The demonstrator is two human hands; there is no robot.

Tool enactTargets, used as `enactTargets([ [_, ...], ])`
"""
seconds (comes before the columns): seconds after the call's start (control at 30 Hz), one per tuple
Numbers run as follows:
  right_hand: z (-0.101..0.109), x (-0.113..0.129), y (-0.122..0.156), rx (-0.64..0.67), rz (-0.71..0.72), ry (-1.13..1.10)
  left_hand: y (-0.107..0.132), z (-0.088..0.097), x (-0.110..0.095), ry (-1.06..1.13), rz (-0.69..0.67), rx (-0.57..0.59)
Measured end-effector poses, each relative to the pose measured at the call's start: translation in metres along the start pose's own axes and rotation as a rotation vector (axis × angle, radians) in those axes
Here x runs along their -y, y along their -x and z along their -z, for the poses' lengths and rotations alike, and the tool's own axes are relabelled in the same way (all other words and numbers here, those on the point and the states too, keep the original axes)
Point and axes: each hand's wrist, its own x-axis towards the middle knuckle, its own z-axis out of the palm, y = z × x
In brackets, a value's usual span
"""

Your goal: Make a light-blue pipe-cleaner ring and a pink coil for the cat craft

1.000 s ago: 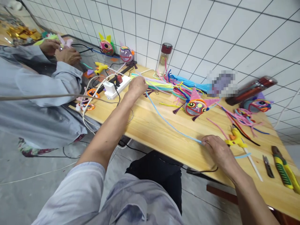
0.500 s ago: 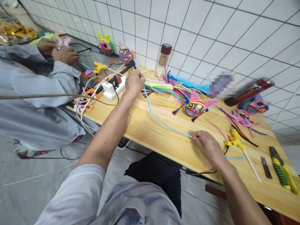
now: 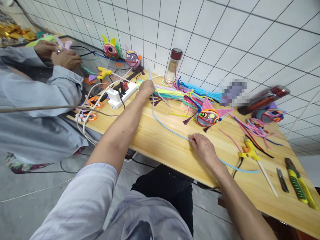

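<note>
Pinching a thin, fuzzy, light-blue craft strand [image 3: 172,131] in both hands, over the pale wooden desk [image 3: 175,155]. Left hand [image 3: 147,88]: fingers closed on the strand near one end, short tip poking up past them. Right hand [image 3: 203,146]: fingers closed on it further along, hand low, near the front edge. Strand sags in a curve between the two; more light-blue length shows past the right wrist, running toward a yellow glue gun [image 3: 250,151] with a white stick. Left hand is just beside a white plastic power strip [image 3: 123,95] and the end of a multicoloured bundle of fuzzy strands [image 3: 172,94]. Round clear ornament with a face and pink striped fins [image 3: 208,116] sits behind the right hand, apart from it. Far right: small black snips [image 3: 282,180], then green-and-yellow-handled pliers [image 3: 297,186]. Co-worker's hands [image 3: 65,59], far left, hold a small pink-eared piece.
</note>
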Motion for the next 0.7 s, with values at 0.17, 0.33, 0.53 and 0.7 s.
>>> enactTargets([
  [0.17, 0.0, 0.003, -0.003, 0.017, -0.054, -0.02, 0.017, -0.004, -0.006, -0.09, 0.12, 0.031],
  [0.33, -0.001, 0.013, -0.012, 0.047, -0.078, -0.037, 0.019, 0.001, -0.007, -0.031, 0.146, -0.029],
  [0.53, -0.002, 0.029, -0.04, 0.027, -0.095, -0.011, 0.036, 0.007, -0.035, 0.002, -0.051, -0.213],
  [0.7, -0.004, 0.036, -0.066, 0.04, -0.043, 0.102, 0.109, -0.01, -0.083, 0.03, -0.457, 0.003],
])
